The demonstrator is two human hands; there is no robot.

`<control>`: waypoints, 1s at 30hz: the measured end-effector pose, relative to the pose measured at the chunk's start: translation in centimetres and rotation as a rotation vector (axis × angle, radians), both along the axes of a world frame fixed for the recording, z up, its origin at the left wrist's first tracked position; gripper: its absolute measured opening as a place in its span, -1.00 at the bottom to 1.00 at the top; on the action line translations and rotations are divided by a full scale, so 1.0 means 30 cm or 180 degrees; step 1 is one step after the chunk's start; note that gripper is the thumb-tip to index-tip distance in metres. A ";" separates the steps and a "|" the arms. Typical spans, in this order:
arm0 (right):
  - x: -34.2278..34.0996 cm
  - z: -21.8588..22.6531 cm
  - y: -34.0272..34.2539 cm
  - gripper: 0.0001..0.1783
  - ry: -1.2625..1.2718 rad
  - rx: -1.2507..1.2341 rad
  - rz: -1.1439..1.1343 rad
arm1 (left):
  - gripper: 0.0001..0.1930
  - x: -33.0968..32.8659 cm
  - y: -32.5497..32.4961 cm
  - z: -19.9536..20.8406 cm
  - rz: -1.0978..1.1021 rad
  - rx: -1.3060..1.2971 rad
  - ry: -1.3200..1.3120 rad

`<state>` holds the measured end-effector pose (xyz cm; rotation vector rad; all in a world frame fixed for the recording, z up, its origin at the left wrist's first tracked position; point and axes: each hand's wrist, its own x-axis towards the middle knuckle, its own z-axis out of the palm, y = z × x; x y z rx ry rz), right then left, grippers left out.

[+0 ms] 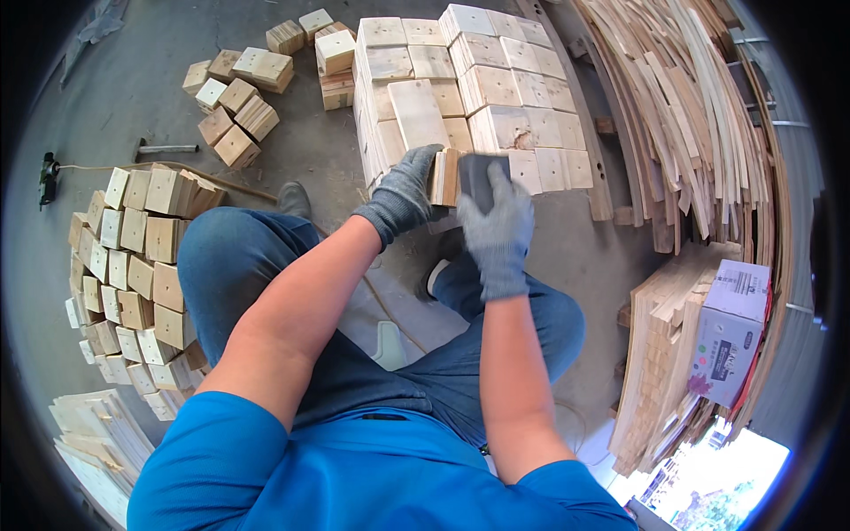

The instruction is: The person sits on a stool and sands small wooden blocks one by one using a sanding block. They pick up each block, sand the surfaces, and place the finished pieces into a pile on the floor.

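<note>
Both my hands wear grey knit gloves. My left hand (405, 195) is closed around a small wooden block (445, 177), which it keeps upright just in front of the stacked blocks. Fingers of my right hand (498, 219) lie over a dark grey rectangular block (482, 173). This dark piece is right beside the wooden one; whether the two touch is hard to see. A longer pale board (416, 113) rests on the neat stack of wooden blocks (491, 84) beyond my hands.
Loose wooden blocks (237, 96) lie at the far left. A large pile of blocks (133, 265) stands beside my left knee. Long wood strips (673, 106) are heaped at the right, near a printed carton (730, 332). A cord (226, 181) crosses the concrete floor.
</note>
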<state>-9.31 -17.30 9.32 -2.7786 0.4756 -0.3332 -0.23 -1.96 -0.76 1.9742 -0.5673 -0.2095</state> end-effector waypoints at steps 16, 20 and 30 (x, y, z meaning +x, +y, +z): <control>-0.137 -0.012 0.038 -0.13 0.0070 0.0157 -0.0067 | 0.12 -0.002 0.000 -0.014 -0.0032 -0.0014 -0.0116; -0.237 -0.032 0.061 -0.09 0.0081 0.0152 -0.0056 | 0.13 -0.001 -0.007 0.001 -0.0088 0.0086 0.0072; 0.275 0.036 -0.021 -0.21 0.0267 -0.0080 -0.0214 | 0.13 -0.008 -0.013 0.002 -0.0017 -0.0135 0.0018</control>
